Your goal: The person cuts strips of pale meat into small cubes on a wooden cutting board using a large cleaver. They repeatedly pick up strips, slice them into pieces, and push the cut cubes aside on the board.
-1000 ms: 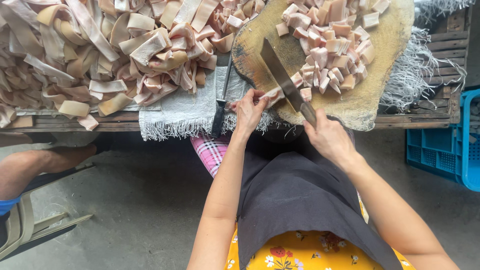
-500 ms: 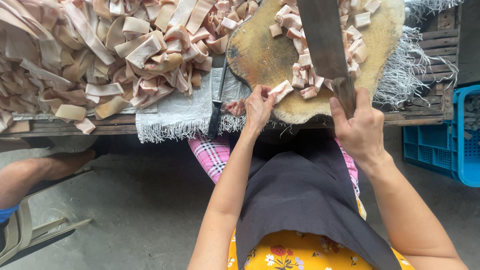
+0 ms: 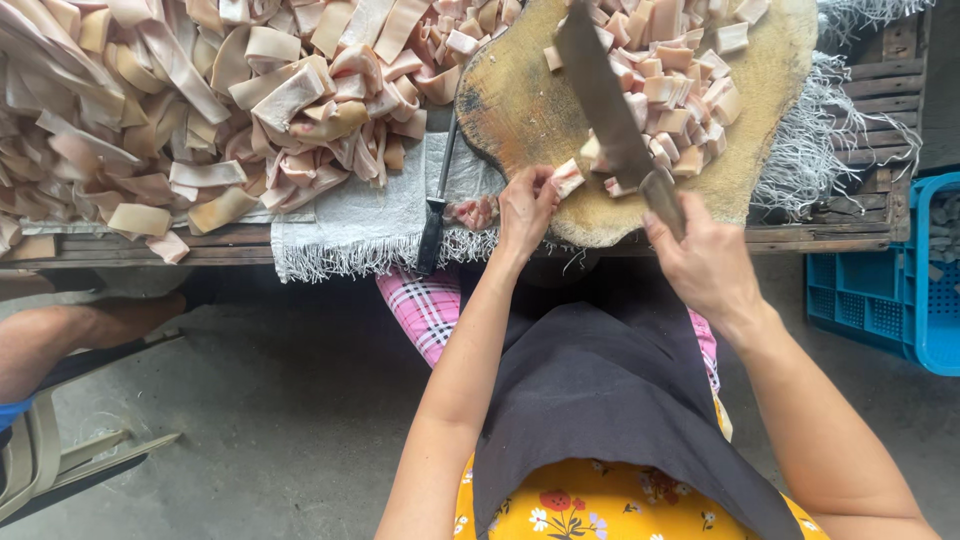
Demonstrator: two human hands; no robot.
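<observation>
My right hand [image 3: 705, 262] grips the handle of a broad cleaver [image 3: 606, 100], whose blade lies across a round wooden chopping block [image 3: 520, 110]. My left hand [image 3: 525, 208] pinches a pale pink strip of pork skin [image 3: 567, 178] at the block's near edge, just left of the blade. Small cut squares of skin [image 3: 672, 85] are heaped on the block to the right of the cleaver.
A big heap of long uncut skin strips [image 3: 200, 100] covers the wooden table at left. A second knife [image 3: 436, 205] lies on a white fringed cloth [image 3: 350, 225]. A blue plastic crate [image 3: 885, 280] stands at right. Another person's leg [image 3: 80, 330] and a chair show at left.
The cleaver has swung from raised and steep to lying angled over the block, my right hand has moved up toward the block's edge, and my left hand still holds the strip.
</observation>
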